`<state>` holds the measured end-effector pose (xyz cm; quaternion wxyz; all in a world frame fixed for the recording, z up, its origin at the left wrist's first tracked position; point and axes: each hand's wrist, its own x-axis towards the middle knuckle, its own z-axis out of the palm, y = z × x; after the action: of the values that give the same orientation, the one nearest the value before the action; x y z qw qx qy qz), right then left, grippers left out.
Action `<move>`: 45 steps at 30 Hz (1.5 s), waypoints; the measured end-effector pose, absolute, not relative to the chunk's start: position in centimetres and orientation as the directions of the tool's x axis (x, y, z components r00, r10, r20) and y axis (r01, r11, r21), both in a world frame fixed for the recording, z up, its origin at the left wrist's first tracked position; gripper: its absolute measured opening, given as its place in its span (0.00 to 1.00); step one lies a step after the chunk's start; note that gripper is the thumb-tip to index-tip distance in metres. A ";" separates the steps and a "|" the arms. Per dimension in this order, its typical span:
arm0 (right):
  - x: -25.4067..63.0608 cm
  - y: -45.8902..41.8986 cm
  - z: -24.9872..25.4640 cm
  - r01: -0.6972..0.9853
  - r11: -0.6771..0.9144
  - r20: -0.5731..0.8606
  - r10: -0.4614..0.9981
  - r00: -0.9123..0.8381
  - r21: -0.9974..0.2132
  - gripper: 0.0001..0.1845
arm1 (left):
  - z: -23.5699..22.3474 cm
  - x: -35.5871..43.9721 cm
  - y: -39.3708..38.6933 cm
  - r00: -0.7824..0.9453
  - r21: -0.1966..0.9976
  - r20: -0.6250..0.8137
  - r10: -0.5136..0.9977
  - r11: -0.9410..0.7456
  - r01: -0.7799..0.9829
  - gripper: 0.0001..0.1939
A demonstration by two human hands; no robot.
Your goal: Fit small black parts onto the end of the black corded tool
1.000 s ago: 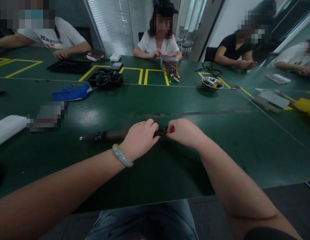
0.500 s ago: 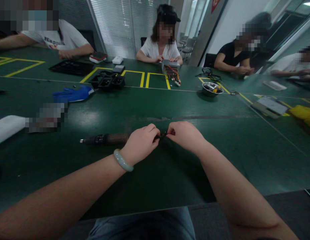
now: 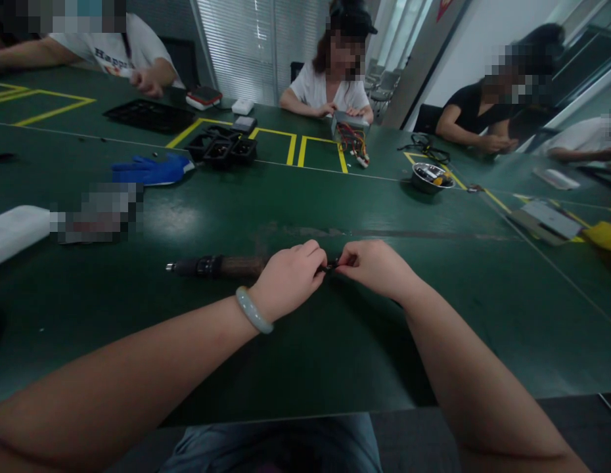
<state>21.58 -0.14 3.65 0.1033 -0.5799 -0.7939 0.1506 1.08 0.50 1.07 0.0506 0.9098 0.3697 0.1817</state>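
An electric screwdriver (image 3: 241, 266), dark with a brownish grip, lies across the green table (image 3: 295, 361) with its silver tip pointing left. My left hand (image 3: 292, 276) is closed around its rear end, a pale green bangle at the wrist. Close by on the right, my right hand (image 3: 372, 266) pinches a small dark piece between thumb and fingers, in line with the screwdriver's tail. It may be a cord or plug; my fingers hide most of it. A thin dark line, perhaps a cable, shows under the right wrist.
A blue glove (image 3: 150, 171), black trays (image 3: 221, 146) and a metal bowl (image 3: 431, 177) of small parts stand farther off. A co-worker across the table handles a grey box (image 3: 352, 123) with coloured wires. A white object (image 3: 20, 230) lies at left.
The whole view has shifted slightly, so things appear a little farther right. Both hands keep the same grips at the screwdriver's tail. A co-worker's hand at upper left has lifted.
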 end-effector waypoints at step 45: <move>19.7 -1.2 4.0 0.891 0.427 0.017 0.903 -0.430 -0.155 0.04 | 1.2 1.4 0.6 0.708 0.134 0.265 0.655 -0.752 0.646 0.04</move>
<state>19.71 -1.21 4.03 0.0485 -0.5318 -0.8432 0.0613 1.37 0.58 1.24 0.0157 0.9239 0.3519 0.1495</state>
